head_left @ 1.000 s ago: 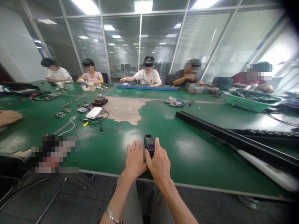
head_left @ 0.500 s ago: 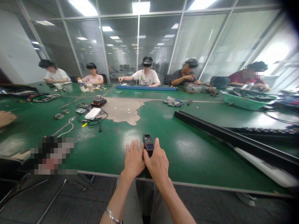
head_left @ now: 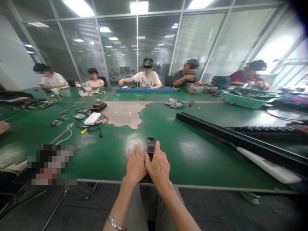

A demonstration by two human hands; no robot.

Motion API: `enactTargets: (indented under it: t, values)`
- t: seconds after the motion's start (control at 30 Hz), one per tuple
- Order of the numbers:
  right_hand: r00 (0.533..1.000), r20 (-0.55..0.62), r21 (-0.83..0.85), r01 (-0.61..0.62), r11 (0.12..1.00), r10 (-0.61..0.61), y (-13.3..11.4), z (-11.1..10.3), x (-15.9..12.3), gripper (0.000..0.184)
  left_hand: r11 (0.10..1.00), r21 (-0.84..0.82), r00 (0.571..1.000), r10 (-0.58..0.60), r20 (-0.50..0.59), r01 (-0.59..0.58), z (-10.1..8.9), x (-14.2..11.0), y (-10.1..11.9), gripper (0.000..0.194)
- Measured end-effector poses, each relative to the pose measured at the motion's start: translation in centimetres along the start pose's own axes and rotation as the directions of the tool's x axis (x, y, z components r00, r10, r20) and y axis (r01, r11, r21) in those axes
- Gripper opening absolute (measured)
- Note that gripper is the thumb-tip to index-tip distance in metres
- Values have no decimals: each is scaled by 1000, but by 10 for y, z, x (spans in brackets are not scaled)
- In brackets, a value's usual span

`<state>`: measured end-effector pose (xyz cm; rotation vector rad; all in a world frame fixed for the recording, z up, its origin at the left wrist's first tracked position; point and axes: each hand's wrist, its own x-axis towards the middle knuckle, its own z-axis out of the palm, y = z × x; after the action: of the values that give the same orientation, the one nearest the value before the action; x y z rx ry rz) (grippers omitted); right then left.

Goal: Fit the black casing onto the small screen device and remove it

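A small dark handheld device with a little screen and a row of buttons lies on the green table in front of me. My left hand lies flat to the left of it, fingers stretched and slightly spread. My right hand rests over the near right part of the device. Its index finger points forward along the right side, while its thumb lies at the lower left, against my left hand. The device's near end is hidden by my right hand.
Long black rails lie at the right, beside a white strip. Left of centre are a white box with a black cable and glasses. Gloves and a green basket lie farther off. Several people sit opposite.
The device has turned slightly and now points straighter away from me. My hands keep nearly the same pose, while the whole view has shifted a little.
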<state>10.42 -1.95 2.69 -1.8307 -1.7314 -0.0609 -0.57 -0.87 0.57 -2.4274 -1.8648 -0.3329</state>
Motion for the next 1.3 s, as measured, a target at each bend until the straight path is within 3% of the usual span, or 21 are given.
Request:
enactTargets:
  t: [0.4,0.7,0.9,1.3]
  values:
    - [1000,-23,-1,-5,1000,5,-2,-5,5,69,1000,-27,999,-4,33,5,-5,-1,2,59]
    - [993,-115,33,3,999,1,-4,-29,14,74,999,-42,1000,-11,27,12,-6,-1,2,61]
    - [986,-151,-20,-71,997,67,11,-41,21,72,999,-44,1000,-24,-16,23,-2,0,3,63]
    - [980,-129,-114,-164,980,149,44,-37,17,72,999,-44,1000,-25,-19,25,-3,-1,3,65]
